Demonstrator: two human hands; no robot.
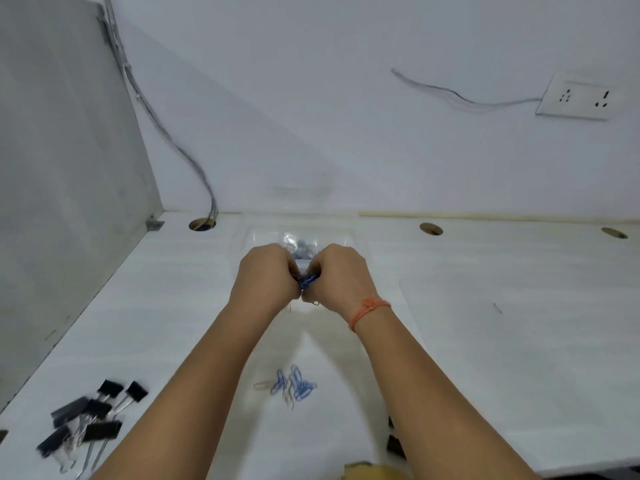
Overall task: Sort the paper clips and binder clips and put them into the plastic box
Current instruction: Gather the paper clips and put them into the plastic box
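— Where's the load?
— Head view: my left grip (266, 275) and right grip (341, 278) are both clamped on one bunch of blue paper clips (307, 281), knuckles together. The plastic box (263, 237) sits just beyond them, dead ahead.
— Room?
— Open desk (485, 306) either side. Loose paper clips (292, 384) lie behind the grips, toward me. Binder clips (86, 420) lie well behind-left, nearer the left grip.
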